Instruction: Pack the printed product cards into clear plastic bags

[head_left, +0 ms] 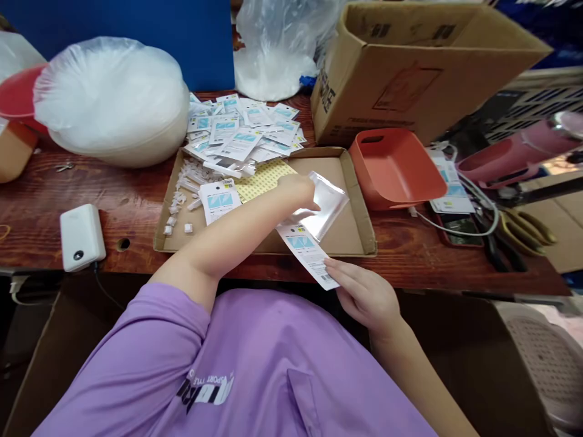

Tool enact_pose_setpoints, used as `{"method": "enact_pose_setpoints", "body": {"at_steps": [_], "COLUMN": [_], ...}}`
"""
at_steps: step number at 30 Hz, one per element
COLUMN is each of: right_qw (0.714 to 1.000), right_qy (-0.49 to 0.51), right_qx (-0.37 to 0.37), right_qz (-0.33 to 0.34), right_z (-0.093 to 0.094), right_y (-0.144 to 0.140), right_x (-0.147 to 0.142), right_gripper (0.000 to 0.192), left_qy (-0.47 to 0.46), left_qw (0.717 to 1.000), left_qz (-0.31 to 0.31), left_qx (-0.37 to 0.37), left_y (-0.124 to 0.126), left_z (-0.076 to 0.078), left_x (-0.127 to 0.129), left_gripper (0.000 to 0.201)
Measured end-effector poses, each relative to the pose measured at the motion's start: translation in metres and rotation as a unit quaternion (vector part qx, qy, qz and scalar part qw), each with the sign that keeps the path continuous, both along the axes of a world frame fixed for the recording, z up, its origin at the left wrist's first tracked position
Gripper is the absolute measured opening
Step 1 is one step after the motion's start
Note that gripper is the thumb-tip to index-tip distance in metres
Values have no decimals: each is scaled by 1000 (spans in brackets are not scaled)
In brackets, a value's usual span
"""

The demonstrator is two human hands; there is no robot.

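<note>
My right hand [364,292] pinches the lower end of a printed white card [303,244] with a blue picture on it, tilted over the front edge of a shallow cardboard tray [364,233]. My left hand [300,191] reaches across into that tray, its bent fingers closed at the edge of a clear plastic bag [325,203]; some fingertips are hidden. The card's upper end lies close to the bag, partly behind my left hand. Another printed card [220,199], a yellow dotted sheet [259,181] and small clear plastic pieces [189,182] lie on the tray's left side.
Behind the tray is a heap of bagged cards [241,130]. A plastic-covered bowl [118,103] and a white power bank [82,237] stand left. To the right are an orange bin [396,170], a large carton [410,79], a phone [460,230], scissors [523,230] and a pink bottle [519,149].
</note>
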State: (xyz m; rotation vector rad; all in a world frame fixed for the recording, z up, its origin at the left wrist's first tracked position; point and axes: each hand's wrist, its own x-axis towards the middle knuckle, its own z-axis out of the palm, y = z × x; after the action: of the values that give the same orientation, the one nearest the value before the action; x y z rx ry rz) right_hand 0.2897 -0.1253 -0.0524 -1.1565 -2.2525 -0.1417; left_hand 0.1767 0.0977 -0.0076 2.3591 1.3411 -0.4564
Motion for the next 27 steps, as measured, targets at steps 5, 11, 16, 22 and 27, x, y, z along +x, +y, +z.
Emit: {"method": "enact_pose_setpoints", "body": {"at_steps": [5,11,16,22,27], "right_qw": [999,996,985,980,975], "right_qy": [1,-51,-114,-136,-142], "right_qx": [-5,35,68,76,88], "right_qz": [-43,-71,-114,-121,-147], "right_z": [-3,-8,0,12,9], "right_y": [-2,0,3,1,3], "right_x": [8,10,-3,-14,-17], "right_gripper": [48,50,44,31,33], "left_qy": [44,24,-14,-131,-266], "left_qw": [999,1000,999,988,952], "left_qz": [7,12,46,83,144], "left_qx": [-6,9,20,25,-39], "left_y": [0,-1,-2,-6,-17], "left_z": [-7,-8,-11,-3,10], "left_x": [6,2,2,-3,-15], "left_gripper": [86,80,61,27,19]}}
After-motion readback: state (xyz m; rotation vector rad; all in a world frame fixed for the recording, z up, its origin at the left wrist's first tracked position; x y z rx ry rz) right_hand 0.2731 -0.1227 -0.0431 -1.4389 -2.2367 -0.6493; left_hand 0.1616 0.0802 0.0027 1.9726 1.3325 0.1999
